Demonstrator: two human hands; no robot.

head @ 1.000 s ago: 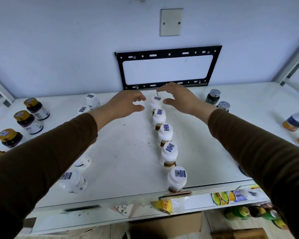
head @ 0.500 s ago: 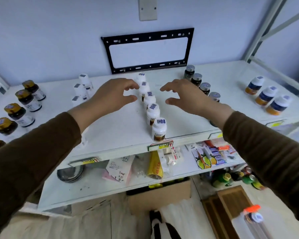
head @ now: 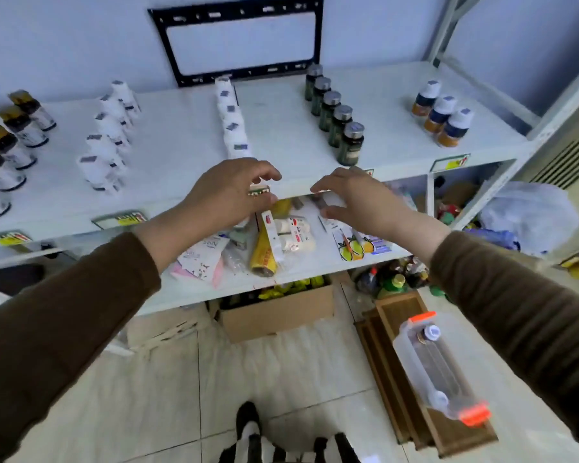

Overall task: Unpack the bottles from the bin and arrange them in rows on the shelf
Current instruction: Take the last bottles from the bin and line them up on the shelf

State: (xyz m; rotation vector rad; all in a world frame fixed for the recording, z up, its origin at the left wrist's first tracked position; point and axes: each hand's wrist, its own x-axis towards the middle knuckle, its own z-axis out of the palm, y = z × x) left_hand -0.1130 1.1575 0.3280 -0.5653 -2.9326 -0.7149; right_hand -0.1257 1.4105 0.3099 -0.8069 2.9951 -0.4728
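While both arms are stretched forward in brown sleeves, the scene is listed as follows.
Left hand: the left hand (head: 229,192) is held palm down at the front edge of the shelf (head: 181,155), its fingers loosely curved with nothing gripped.
Right hand: the right hand (head: 358,198) is held level with it, just apart, fingers loosely spread and nothing held.
White bottles: a row of white bottles (head: 229,118) is lined up from the wall to the shelf front, ending just beyond the left hand; a second white row (head: 109,135) is set further left.
Other rows: gold-capped jars (head: 10,135) are ranged at the far left, dark bottles (head: 338,111) right of centre, and three white-capped orange bottles (head: 443,111) at the right.
Bin: a clear bin (head: 438,365) with orange clips is seen on a wooden crate (head: 405,315) on the floor; one capped bottle (head: 428,334) is visible inside, the rest cannot be told.
Lower shelf: packets and rolls (head: 281,235) are heaped there.
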